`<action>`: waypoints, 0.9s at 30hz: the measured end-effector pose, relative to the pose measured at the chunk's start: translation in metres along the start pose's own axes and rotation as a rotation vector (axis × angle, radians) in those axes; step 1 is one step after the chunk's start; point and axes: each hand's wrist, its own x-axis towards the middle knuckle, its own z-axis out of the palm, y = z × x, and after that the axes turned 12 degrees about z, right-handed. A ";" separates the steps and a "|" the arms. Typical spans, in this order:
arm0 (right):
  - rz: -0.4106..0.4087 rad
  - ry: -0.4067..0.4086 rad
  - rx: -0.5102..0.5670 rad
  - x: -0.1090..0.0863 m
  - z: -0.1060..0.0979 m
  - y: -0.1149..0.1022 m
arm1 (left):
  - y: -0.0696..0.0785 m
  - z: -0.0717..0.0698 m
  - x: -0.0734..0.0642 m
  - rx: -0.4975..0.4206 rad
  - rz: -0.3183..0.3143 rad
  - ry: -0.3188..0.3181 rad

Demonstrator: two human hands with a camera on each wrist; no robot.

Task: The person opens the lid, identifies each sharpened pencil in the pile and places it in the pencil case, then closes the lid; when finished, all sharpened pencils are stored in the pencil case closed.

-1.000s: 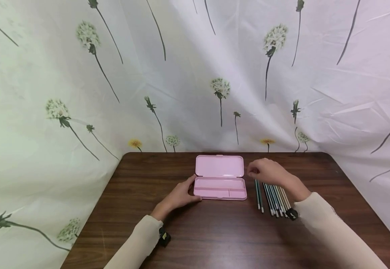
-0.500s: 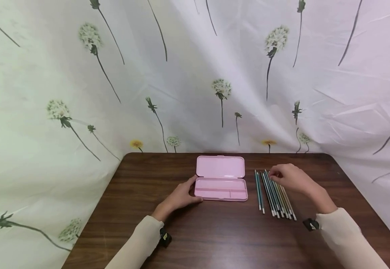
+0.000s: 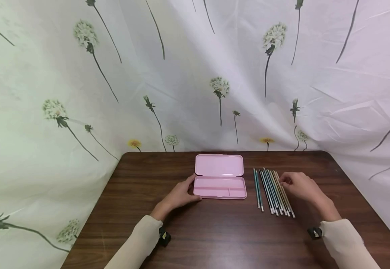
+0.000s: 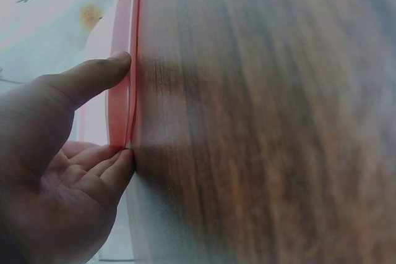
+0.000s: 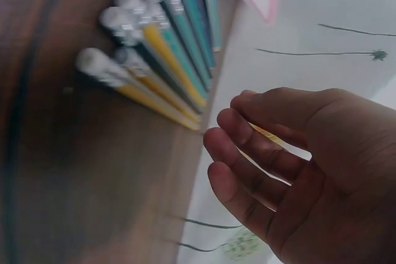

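A pink pencil case (image 3: 211, 182) lies on the table with its lid (image 3: 219, 165) raised back and nothing in its compartments. My left hand (image 3: 178, 194) holds its left end, thumb on the front wall and fingers at the side. In the left wrist view the thumb presses the pink wall (image 4: 122, 112). To the right of the case several pencils (image 3: 273, 192) lie side by side, eraser ends toward me. My right hand (image 3: 303, 186) is just right of the outermost pencil, fingers loosely bent and holding nothing. The right wrist view shows its fingertips apart from the pencils (image 5: 167, 47).
Two teal pencils (image 3: 258, 190) lie a little apart from the group, nearer the case. The dark wood table (image 3: 221, 239) ends at a flower-printed curtain (image 3: 188, 74) behind. Small black devices sit on both wrists.
My right hand has moved right across the pencils, from above their left side to beyond the rightmost one, uncovering them. My left hand and the case stay in place.
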 end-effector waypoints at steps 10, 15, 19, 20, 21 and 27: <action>0.049 0.021 0.003 0.003 0.024 0.017 | 0.000 0.002 -0.001 0.001 -0.002 -0.003; 0.062 0.034 0.007 0.004 0.029 0.020 | 0.000 0.001 0.000 0.002 -0.025 -0.007; 0.080 0.044 0.003 0.004 0.030 0.020 | 0.000 0.001 0.000 0.002 -0.031 -0.008; 0.083 0.050 0.000 0.004 0.029 0.020 | 0.000 0.000 0.000 -0.004 -0.038 -0.010; 0.085 0.055 -0.005 0.004 0.029 0.020 | 0.001 0.000 0.000 -0.006 -0.038 -0.007; 0.114 0.065 -0.020 0.005 0.030 0.017 | -0.001 -0.001 0.001 0.005 -0.042 -0.009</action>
